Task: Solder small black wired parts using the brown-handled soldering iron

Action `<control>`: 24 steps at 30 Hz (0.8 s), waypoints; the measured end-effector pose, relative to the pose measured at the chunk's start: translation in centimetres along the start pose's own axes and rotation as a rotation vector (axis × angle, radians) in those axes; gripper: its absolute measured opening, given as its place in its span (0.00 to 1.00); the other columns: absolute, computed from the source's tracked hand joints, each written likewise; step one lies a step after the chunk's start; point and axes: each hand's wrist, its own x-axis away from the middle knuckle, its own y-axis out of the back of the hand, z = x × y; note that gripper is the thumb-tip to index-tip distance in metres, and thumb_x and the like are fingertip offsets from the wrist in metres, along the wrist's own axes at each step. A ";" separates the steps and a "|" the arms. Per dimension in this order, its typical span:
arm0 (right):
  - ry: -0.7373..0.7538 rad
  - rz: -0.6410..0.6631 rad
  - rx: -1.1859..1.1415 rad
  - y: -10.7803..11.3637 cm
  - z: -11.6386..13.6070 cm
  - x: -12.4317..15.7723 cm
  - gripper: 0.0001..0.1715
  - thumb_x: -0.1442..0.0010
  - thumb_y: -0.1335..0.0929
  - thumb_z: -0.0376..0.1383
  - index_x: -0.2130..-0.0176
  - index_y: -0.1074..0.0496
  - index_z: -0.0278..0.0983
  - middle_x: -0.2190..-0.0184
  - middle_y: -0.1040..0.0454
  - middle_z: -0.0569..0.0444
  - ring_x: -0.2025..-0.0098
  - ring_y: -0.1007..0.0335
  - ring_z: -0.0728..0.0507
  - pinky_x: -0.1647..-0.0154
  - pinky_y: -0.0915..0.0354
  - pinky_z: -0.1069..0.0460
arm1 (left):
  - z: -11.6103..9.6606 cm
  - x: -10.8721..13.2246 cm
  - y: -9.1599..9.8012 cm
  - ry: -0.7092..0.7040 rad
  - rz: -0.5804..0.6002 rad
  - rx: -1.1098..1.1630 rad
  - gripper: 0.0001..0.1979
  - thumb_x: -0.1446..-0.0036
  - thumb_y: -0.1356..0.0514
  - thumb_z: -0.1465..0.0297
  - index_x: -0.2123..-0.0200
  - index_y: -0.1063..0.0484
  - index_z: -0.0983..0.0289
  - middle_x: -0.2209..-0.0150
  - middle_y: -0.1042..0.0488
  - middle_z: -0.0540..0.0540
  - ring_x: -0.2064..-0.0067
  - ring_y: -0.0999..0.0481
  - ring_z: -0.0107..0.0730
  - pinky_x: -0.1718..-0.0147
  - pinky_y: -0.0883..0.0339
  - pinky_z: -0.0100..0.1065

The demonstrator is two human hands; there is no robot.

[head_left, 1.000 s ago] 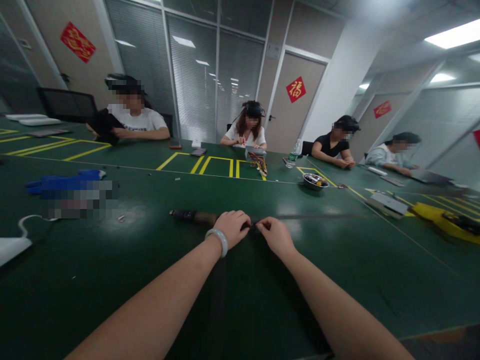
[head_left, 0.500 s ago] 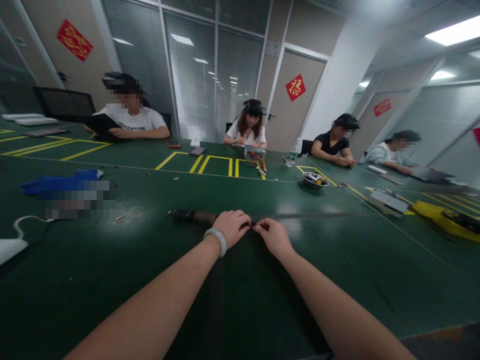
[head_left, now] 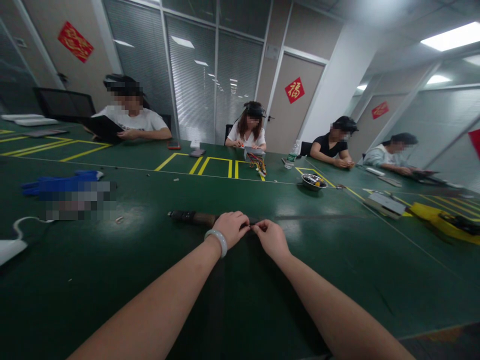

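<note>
A dark, rod-like tool (head_left: 202,219) lies crosswise on the green table (head_left: 142,260), its knobbed end to the left. My left hand (head_left: 231,228), with a pale bracelet (head_left: 222,242) on the wrist, rests over the tool's right part, its fingers closed round it. Just right of it, my right hand (head_left: 270,237) is pinched near the tool's right end, the fingertips nearly touching those of my left hand. What sits between the right fingertips is too small and dark to make out.
Blue gloves (head_left: 63,185) lie at the left, with a white device (head_left: 11,250) and cable nearer. Farther back are a metal bowl (head_left: 314,182), a bottle (head_left: 292,155), a boxy unit with wires (head_left: 255,155) and a yellow bag (head_left: 442,220). Several people sit across the table.
Both hands stay at the same spot, with only slight shifts of the fingers. Across the table, the person at the far right has moved their hands and what they hold.
</note>
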 end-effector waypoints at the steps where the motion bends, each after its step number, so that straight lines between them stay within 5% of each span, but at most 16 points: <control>1: -0.003 0.007 0.000 0.1 0.0 0.0 0.10 0.43 0.33 0.42 0.69 0.26 0.39 0.72 0.25 0.56 0.71 0.31 0.48 0.71 0.42 0.54 | 0.0 0.0 0.0 0.000 -0.001 0.003 0.08 0.40 0.45 0.63 0.62 0.29 0.59 0.61 0.28 0.53 0.59 0.29 0.36 0.58 0.37 0.37; 14: -0.002 -0.013 0.022 -0.2 0.0 -0.1 0.10 0.42 0.34 0.41 0.68 0.27 0.39 0.71 0.25 0.56 0.69 0.31 0.47 0.70 0.41 0.54 | 0.2 -0.2 -0.3 0.005 -0.006 0.009 0.08 0.40 0.45 0.63 0.63 0.29 0.59 0.61 0.28 0.52 0.59 0.29 0.36 0.59 0.37 0.38; 20: 0.184 -0.135 0.174 -0.6 -0.3 -0.2 0.06 0.42 0.33 0.37 0.70 0.29 0.39 0.68 0.28 0.54 0.63 0.33 0.45 0.61 0.40 0.51 | 0.0 -0.2 -0.1 0.023 0.027 0.005 0.08 0.40 0.45 0.63 0.62 0.30 0.60 0.61 0.28 0.53 0.57 0.29 0.36 0.57 0.38 0.36; 24: 0.289 -0.140 0.171 -0.9 -0.5 -0.5 0.04 0.41 0.35 0.34 0.69 0.32 0.38 0.55 0.32 0.51 0.54 0.35 0.44 0.54 0.40 0.49 | 0.2 -0.2 -0.1 0.045 0.012 0.005 0.08 0.42 0.43 0.63 0.60 0.32 0.59 0.62 0.28 0.52 0.59 0.29 0.36 0.59 0.37 0.36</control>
